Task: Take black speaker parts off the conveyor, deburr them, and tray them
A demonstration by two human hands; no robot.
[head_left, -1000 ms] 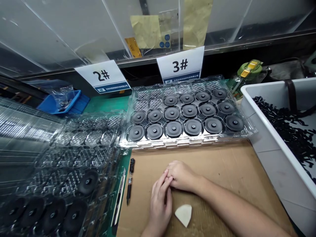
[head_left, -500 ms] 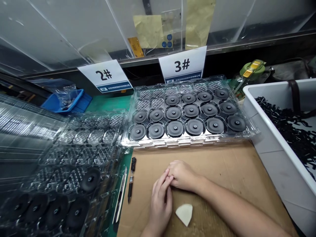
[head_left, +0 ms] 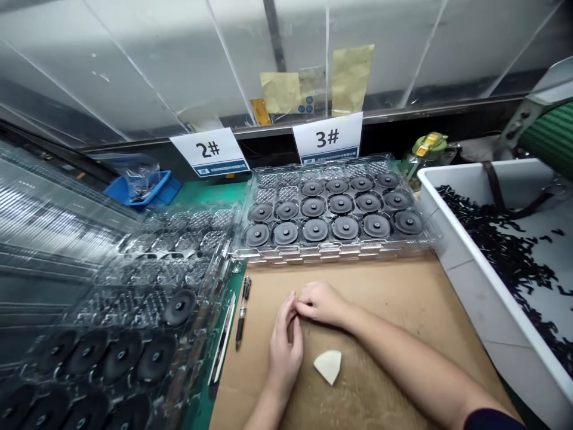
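Over the cardboard sheet (head_left: 385,286), my two hands meet at the fingertips. My left hand (head_left: 286,343) has its fingers stretched out and its thumb apart, with no object visible in it. Curled fingers close my right hand (head_left: 320,303), its thumb and forefinger at the left fingertips; whatever it may hold is hidden. A pale wedge-shaped piece (head_left: 329,365) lies on the cardboard just below the hands. Beyond them, a clear plastic tray (head_left: 308,254) holds rows of black round discs (head_left: 316,229) with small centre hubs; a few pockets at its back left are bare.
On the left stands another clear tray (head_left: 147,269) with black discs. A pen (head_left: 243,313) and a craft knife (head_left: 222,340) lie beside it. A white bin (head_left: 487,286) of small black pieces stands right. A blue bin (head_left: 143,188) and green-lidded bottle (head_left: 427,152) sit behind.
The view has tilted up, showing more of the wall, and a green rounded object has entered at the right. My hands stay together at the fingertips, my right fingers curled.
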